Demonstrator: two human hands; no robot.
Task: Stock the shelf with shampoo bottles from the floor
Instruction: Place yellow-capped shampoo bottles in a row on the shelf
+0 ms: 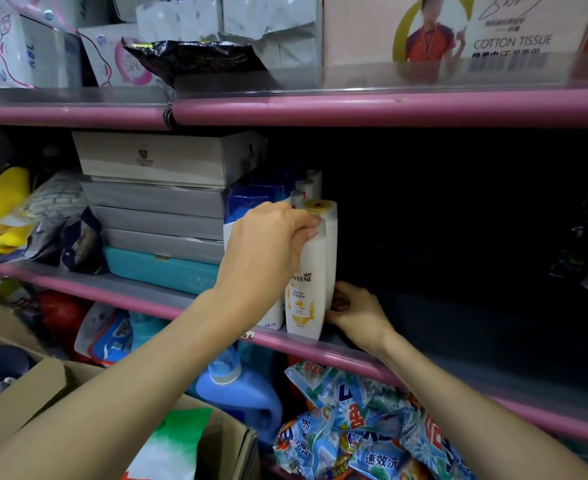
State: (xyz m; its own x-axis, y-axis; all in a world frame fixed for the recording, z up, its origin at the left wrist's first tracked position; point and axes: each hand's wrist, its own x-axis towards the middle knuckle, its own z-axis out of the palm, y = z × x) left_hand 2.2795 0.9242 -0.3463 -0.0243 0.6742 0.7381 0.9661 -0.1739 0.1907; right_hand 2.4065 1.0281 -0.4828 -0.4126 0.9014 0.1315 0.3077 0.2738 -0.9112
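While the white shampoo bottle (pixel 304 285) stands upright at the front edge of the middle shelf (pixel 424 367), it is gripped near its neck by the left hand (pixel 268 244), the fingers curled over the shoulder just under the yellow cap (pixel 317 206). The right hand (pixel 356 311) is laid low against the bottle's right side, close to its base, with the fingers bent inward; whether it actually clasps the bottle or a second white one directly behind it cannot be told. The yellow-and-white label is turned toward the front.

Just left of the held bottle, a white bottle with a blue top (pixel 251 199) is seen, partly hidden by the left hand, and further white bottles (pixel 308 188) are lined up behind. Farther left on the same shelf, a stack of flat grey boxes (pixel 157 188) is set on a teal case (pixel 160 270). The right part of the shelf is in deep shadow.

On the shelf above, tissue packs (pixel 15 53) are kept. Below the front edge, a blue detergent jug (pixel 240 393) and blue detergent bags (pixel 358 431) are stored, and a cardboard box (pixel 36 386) is placed at lower left.
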